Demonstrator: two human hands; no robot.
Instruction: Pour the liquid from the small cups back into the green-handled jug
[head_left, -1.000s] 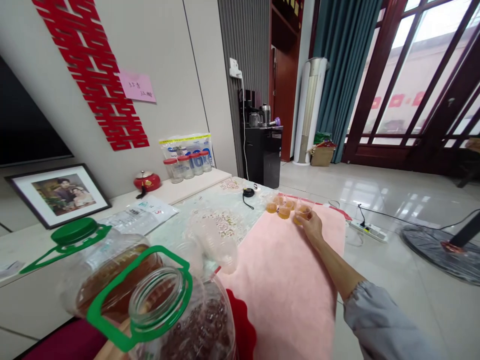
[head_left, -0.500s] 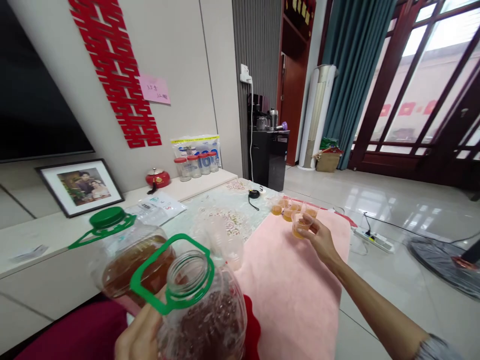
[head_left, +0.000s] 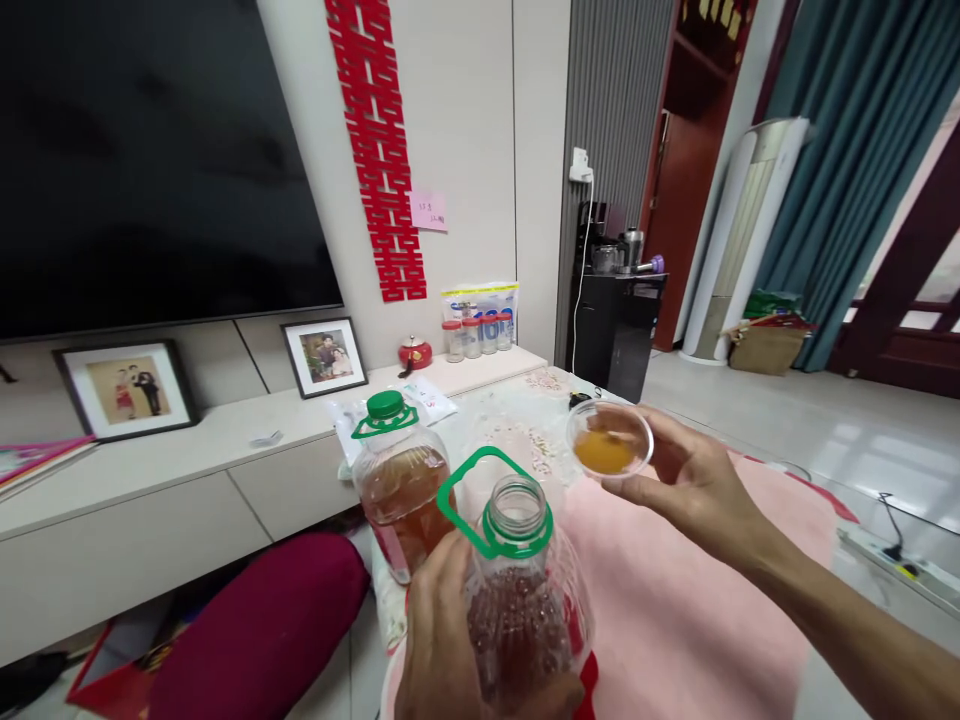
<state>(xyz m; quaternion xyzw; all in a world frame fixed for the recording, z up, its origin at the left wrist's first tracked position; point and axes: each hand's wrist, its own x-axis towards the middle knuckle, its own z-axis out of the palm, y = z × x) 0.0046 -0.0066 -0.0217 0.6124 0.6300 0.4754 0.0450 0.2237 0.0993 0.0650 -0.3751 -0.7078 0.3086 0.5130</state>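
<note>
My right hand holds a small clear plastic cup with amber liquid, raised just right of the open mouth of a clear plastic jug with a green handle ring. My left hand grips that jug's side near the bottom of the view. The jug is uncapped and holds a dark foamy liquid. Behind it stands a second jug with a green cap, full of brown liquid. Both stand at the near end of a pink mat.
A low white cabinet along the wall bears framed photos, red-lidded jars and a red pot. A large dark TV hangs above. A maroon cushion lies at lower left. A power strip lies on the tiled floor at right.
My right hand lifted one cup from the group at the mat's far end and brought it back beside the open jug's mouth. My left hand came into view gripping the jug. The view turned left.
</note>
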